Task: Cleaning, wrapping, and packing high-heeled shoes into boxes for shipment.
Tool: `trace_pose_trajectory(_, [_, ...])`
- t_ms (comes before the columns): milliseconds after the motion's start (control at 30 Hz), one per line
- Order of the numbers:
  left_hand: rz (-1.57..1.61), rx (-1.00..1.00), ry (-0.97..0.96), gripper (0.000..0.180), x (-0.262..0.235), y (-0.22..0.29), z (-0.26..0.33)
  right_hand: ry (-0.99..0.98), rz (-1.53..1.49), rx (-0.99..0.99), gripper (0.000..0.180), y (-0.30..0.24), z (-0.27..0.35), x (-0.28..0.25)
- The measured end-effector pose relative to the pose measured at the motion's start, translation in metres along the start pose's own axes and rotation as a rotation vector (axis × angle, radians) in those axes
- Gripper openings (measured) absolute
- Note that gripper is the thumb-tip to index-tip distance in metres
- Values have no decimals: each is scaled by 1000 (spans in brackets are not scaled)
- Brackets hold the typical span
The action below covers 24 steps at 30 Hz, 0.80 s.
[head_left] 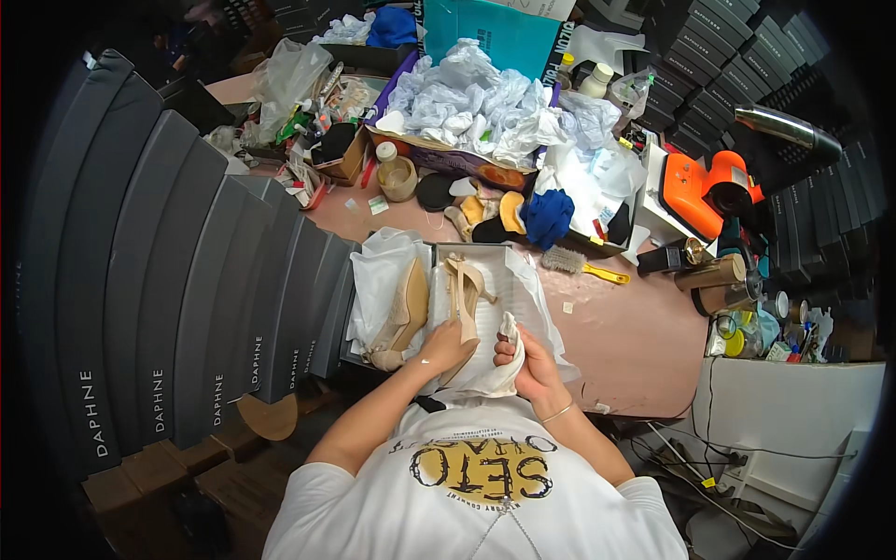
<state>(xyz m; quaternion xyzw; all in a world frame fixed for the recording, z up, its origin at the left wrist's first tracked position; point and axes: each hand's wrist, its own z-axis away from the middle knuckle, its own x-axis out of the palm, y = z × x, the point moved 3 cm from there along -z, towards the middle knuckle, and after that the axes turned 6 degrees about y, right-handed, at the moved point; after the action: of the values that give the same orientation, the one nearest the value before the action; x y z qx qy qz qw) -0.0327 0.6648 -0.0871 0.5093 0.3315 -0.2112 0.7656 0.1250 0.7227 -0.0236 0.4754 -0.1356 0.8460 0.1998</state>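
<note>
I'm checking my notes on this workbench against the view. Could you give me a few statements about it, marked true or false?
1. The right hand grips a white cloth. True.
2. The left hand touches nothing. False: its fingers are on a beige high-heeled shoe.
3. A second beige high-heeled shoe lies to the left of that one. True.
4. Crumpled white wrapping heaps up in the purple-edged box. True.
5. The yellow-handled brush lies among that wrapping. False: it lies on the pink tabletop, nearer the person.
</note>
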Motion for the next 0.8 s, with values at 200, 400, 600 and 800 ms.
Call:
trace_pose_trajectory(200, [183,-132,7,31,22,-15,-17,28,158,-88,14,-7,3,-2])
trace_pose_trajectory(400, [1197,-350,-131,24,-44,-12,1,71,400,-273,14,-27,15,21])
trace_pose_trajectory(600, [1864,-467,-310,43,-91,49,54,44,695,-354,13,-16,18,40])
trace_pose_trajectory(800, [1973,-640,-401,41,-53,58,87,85,971,-378,12,11,33,42])
